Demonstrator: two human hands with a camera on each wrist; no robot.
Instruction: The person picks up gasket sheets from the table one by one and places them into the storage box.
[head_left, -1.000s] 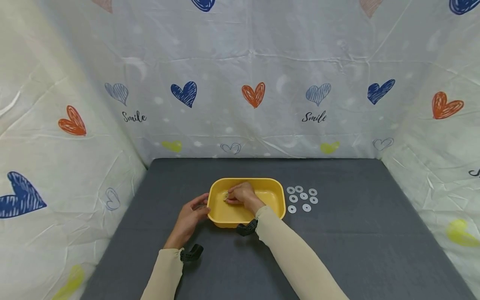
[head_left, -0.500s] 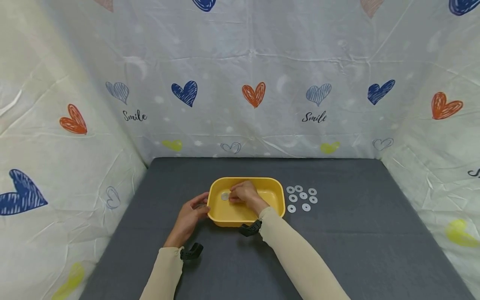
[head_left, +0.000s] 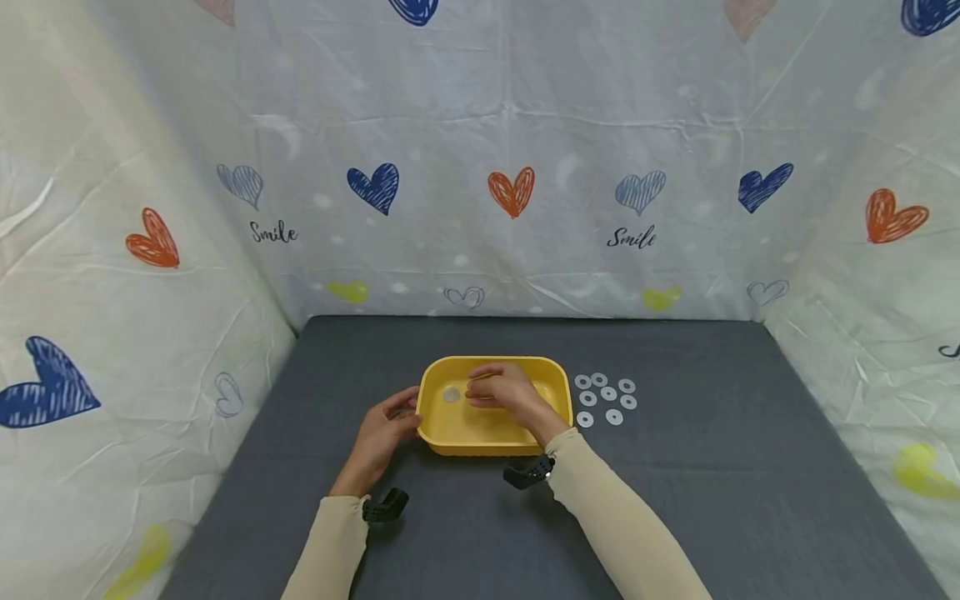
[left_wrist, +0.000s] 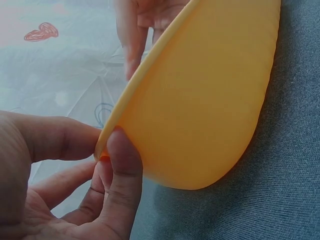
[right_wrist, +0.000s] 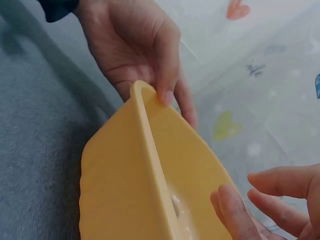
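A yellow plastic tray stands on the table in the head view. My left hand pinches its left end; in the left wrist view the thumb lies on the outer wall and the index finger reaches over the rim. On the tray's floor, toward the left, lies a pale round disc; whether it has a hole is too small to tell. My right hand hovers over the tray, to the right of the disc. Its fingers are spread in the right wrist view, with nothing between them.
Several flat white washers lie loosely grouped on the dark grey table, just right of the tray. Behind the table hangs a pale curtain printed with hearts, and more of it closes off both sides.
My right hand has let go of the disc and drawn back to the right, its fingers loosening. The disc now lies uncovered in the tray. My left hand keeps its hold on the tray.
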